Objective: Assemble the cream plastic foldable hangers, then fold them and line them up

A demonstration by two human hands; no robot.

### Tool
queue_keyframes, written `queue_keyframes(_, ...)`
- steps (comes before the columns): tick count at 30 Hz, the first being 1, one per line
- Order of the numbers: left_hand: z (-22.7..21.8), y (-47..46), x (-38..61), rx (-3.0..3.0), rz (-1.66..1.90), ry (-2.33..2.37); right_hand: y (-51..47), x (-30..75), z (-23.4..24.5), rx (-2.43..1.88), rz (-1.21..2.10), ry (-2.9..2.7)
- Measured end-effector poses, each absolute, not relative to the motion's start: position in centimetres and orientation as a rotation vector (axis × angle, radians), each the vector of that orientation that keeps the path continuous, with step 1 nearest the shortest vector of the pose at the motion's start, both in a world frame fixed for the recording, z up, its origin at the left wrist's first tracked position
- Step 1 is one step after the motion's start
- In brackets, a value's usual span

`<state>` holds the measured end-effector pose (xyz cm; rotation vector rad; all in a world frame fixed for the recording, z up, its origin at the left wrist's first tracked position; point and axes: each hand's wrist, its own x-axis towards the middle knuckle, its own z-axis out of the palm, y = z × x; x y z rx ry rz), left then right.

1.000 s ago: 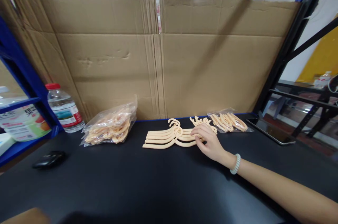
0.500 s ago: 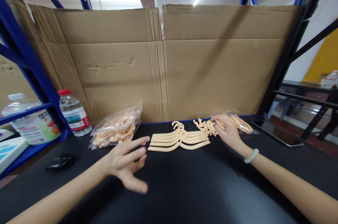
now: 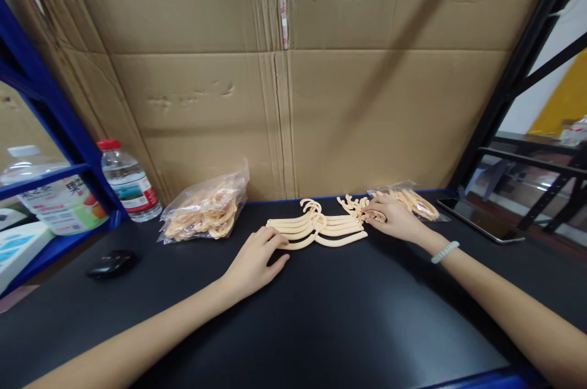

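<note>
Several cream plastic clothes hangers [image 3: 337, 232] lie overlapped in a row on the black tabletop [image 3: 321, 315], their hooks pointing away from me. My left hand [image 3: 257, 257] rests at their left ends, fingertips touching the nearest hanger and thumb held apart. Right of the hangers is a small heap of cream plastic pieces [image 3: 351, 204]. My right hand [image 3: 397, 219] is bent over this heap, its fingertips closed around a small curved piece [image 3: 376, 216]. The fingers partly cover that piece, so its exact shape is hidden.
A clear bag of cream plastic parts [image 3: 204, 208] stands at the left back, another bag [image 3: 419, 204] behind my right hand. A mouse [image 3: 112, 263], a water bottle [image 3: 131, 184] and a phone or tablet [image 3: 479, 219] lie farther out. Cardboard [image 3: 220, 114] walls the back.
My left hand has moved right and come down from the air onto the hangers' left ends. My right hand has shifted slightly over the small pieces. The camera view has tilted down.
</note>
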<state>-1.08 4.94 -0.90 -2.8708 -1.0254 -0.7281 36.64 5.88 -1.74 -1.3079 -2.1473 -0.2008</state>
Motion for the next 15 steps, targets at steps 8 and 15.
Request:
queue_keyframes(8,-1.5,5.2,0.0,-2.898,-0.785,-1.012,7.1,36.6,-3.7,-1.253,-0.208,-2.158)
queue_keyframes(15,-1.6,4.9,0.0,-2.869,-0.886,-1.003,7.1,37.4,-3.9,-1.245,-0.233,-2.062)
